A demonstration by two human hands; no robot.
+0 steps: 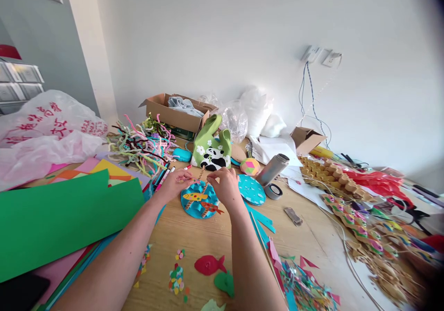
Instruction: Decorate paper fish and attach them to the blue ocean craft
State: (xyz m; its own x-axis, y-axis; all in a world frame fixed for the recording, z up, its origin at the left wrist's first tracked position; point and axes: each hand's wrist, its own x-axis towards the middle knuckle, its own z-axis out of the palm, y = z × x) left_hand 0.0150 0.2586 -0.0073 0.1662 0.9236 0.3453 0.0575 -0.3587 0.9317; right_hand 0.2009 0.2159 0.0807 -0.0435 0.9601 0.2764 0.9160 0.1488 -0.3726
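Blue disc (pixel 199 215) with fish, between two hands

Far left: green sheet (pixel 69 223) atop other coloured paper; pipe cleaners (pixel 138 147) heaped behind. Left hand (pixel 178 182): fingers bent near the disc's left edge; whether they grip anything, cannot tell. Disc lies on the wooden table (pixel 161 260), bearing a spotted yellow fish (pixel 194 197) and, to its right, an orange fish (pixel 210 207). Nearer the camera, a red fish (pixel 208 265) lies flat. Right hand (pixel 225 187): thumb and fingertips drawn together over the disc's far right side; contents, if any, unclear. Rightward: speckled blue round (pixel 251 191), steel flask (pixel 274 168), egg-carton strips (pixel 333 179).
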